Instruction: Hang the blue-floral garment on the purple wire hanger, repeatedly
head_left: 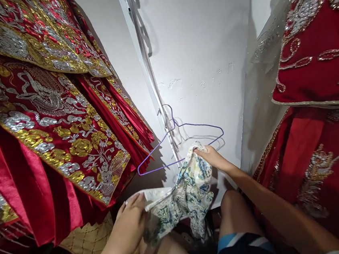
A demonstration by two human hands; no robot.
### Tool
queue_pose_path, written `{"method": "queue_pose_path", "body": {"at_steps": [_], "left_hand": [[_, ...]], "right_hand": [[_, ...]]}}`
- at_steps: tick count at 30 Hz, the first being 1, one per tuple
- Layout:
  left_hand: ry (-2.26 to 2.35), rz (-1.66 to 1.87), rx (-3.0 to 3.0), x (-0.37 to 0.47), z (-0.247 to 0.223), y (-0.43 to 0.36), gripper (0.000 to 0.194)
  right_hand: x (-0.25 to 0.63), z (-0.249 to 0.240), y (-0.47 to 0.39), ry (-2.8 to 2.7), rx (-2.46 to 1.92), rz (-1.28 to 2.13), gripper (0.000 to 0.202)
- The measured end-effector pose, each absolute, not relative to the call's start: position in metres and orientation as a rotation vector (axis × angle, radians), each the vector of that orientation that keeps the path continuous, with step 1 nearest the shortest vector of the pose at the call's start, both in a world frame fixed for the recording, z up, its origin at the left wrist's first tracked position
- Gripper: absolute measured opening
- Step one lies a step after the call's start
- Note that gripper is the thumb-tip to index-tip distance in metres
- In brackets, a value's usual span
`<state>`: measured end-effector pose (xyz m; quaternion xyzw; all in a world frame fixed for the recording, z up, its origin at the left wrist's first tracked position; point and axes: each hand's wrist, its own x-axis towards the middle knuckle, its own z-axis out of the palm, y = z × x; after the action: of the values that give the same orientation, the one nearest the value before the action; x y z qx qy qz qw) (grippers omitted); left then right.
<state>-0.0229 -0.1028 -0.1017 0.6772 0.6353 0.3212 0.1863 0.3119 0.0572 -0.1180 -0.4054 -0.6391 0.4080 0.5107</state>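
Note:
A garment (197,176) with a blue, green and white floral print hangs bunched in front of me over my legs. My right hand (205,155) is closed on its pale upper edge, the thumb laid over the fabric. At the garment's left end, my left hand (132,211) has its fingers bent over a white edge (158,193). Whether that edge belongs to the garment is unclear, and the fingers' grip is partly hidden. Just behind the garment, a purple hanger (198,124) hangs against the wall, with its lower bar partly covered.
A metal upright (148,72) runs down the white wall (202,38). Red embroidered outfits (48,103) hang at the left, and beaded red ones (321,70) at the right. A tan quilted item (90,240) lies low at the left.

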Motion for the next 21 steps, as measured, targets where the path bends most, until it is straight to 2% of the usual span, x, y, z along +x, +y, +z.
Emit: {"method": "queue_pose_path", "body": {"at_steps": [6, 8, 12, 14, 17, 21], "left_hand": [[1.605, 1.338, 1.932, -0.006, -0.056, -0.073, 0.01], [1.524, 1.459, 1.938, 0.006, -0.038, -0.061, 0.01], [1.494, 1.329, 2.124, 0.023, -0.017, -0.035, 0.004], [1.461, 1.287, 2.142, 0.025, -0.015, -0.025, 0.016], [1.303, 1.324, 2.055, 0.021, -0.018, -0.021, 0.031], [1.237, 1.264, 1.931, 0.013, -0.017, -0.026, 0.033]], "right_hand": [[0.322, -0.102, 0.035, -1.587, -0.985, 0.92, 0.033], [0.317, -0.103, 0.03, -1.551, -0.991, 0.972, 0.032], [0.304, -0.112, 0.019, -1.476, -1.065, 1.068, 0.031], [0.304, -0.115, 0.015, -1.455, -1.053, 1.079, 0.031], [0.317, -0.11, 0.015, -1.42, -0.97, 0.867, 0.034], [0.356, -0.091, 0.036, -1.323, -0.972, 0.348, 0.058]]}}
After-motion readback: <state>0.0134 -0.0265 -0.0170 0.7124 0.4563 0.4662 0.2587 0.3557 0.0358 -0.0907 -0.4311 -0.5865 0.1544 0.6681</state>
